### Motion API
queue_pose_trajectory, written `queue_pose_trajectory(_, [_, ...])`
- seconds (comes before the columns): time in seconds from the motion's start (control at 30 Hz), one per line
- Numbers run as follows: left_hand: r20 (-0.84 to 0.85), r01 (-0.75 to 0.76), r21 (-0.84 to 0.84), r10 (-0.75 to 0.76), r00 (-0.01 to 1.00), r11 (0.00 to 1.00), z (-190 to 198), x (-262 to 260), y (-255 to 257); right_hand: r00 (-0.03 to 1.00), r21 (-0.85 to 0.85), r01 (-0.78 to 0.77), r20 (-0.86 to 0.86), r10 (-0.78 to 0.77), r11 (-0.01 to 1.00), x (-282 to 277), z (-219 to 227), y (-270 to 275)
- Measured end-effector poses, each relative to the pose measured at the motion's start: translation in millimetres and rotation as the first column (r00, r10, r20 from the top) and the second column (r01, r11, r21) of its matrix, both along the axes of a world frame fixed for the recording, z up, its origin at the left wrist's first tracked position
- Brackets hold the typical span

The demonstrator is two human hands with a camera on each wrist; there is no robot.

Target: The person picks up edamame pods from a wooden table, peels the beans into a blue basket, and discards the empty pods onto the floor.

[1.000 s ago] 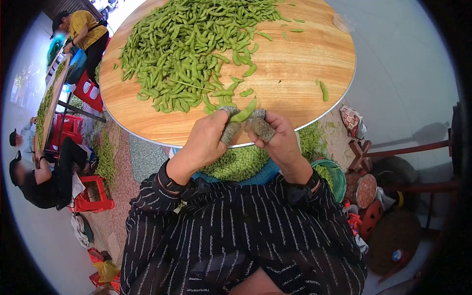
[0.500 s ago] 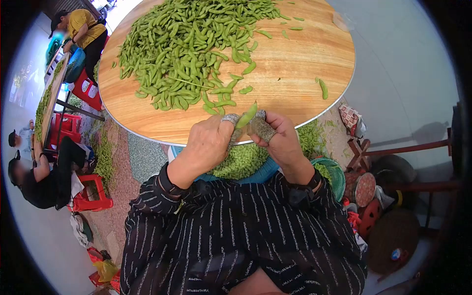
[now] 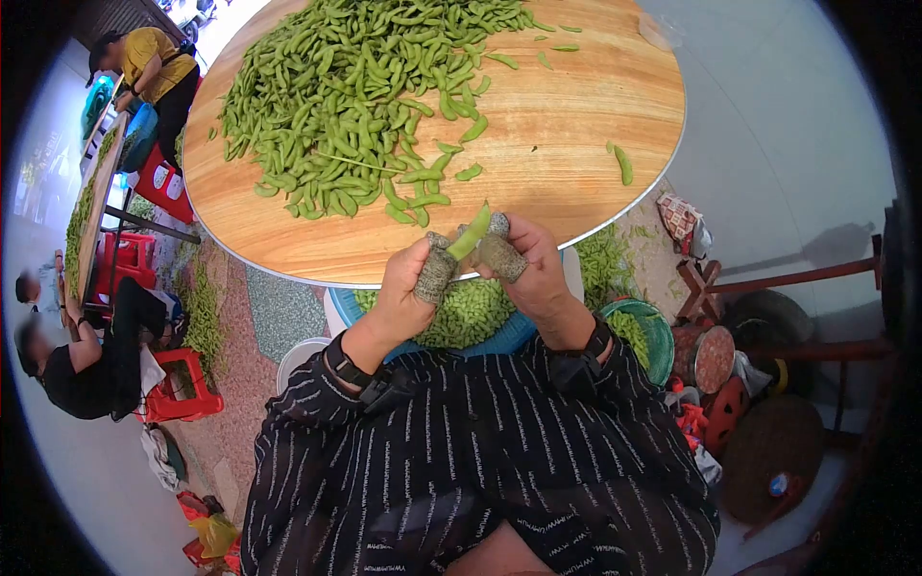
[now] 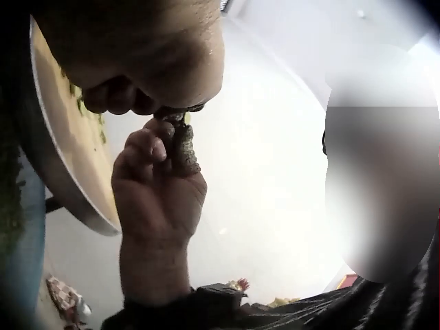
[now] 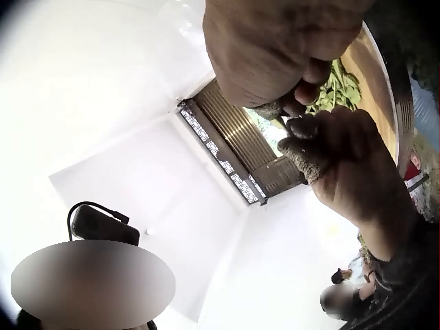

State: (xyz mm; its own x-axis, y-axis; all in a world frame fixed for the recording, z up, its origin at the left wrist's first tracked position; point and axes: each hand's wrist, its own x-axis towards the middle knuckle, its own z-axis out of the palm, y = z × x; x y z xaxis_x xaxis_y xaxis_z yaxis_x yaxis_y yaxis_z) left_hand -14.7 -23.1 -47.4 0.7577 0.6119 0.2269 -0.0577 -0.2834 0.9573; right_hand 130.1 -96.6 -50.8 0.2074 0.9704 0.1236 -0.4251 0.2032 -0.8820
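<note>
A green soybean pod (image 3: 471,235) stands slanted between the two hands, just above the near edge of the round table. My left hand (image 3: 399,293) pinches its lower end with thumb and forefinger. At its other side, the right hand (image 3: 545,283) has its thumb and forefinger closed on the pod. Grey speckled wraps cover the thumb (image 3: 437,276) and forefinger tips of both hands. Below the hands, a blue basket (image 3: 392,351) holds shelled green beans (image 3: 466,315). Both wrist views show the hands meeting fingertip to fingertip, the pod mostly hidden there.
A large heap of pods (image 3: 336,96) covers the far left of the wooden table (image 3: 576,125). A green basket (image 3: 663,350) sits at the lower right, near a wooden rack (image 3: 783,288). A white bucket (image 3: 300,360) stands left. People sit by another table (image 3: 101,182).
The left hand has turned, so its wrapped thumb shows again after being mostly hidden half a second ago. The pod stays between both hands. The table has shifted slightly left in view.
</note>
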Motion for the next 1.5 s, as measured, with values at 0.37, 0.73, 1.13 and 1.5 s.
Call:
queue_pose_trajectory(0.37, [-0.206,-0.019,0.748,0.259,0.944,0.663,11.2,-4.4,2.7,0.992,-0.198,-0.112,-0.079,0.098,0.974,2.2,10.5,-3.5])
queue_pose_trajectory(0.73, [0.146,-0.016,-0.483,0.098,0.984,0.875,-15.5,-2.2,-11.3,0.982,0.007,-0.09,0.169,0.087,0.996,-2.3,-4.5,-2.0])
queue_pose_trajectory(1.13, [0.142,0.153,-0.78,-0.066,0.988,0.607,-0.1,-2.4,-5.8,0.975,-0.059,-0.144,0.163,0.152,0.988,10.4,-3.3,-5.0])
queue_pose_trajectory(1.5, [-0.138,-0.054,0.095,0.067,0.988,0.994,9.4,-3.0,6.3,0.82,-0.05,-0.063,0.567,0.081,0.997,5.3,1.4,-7.1])
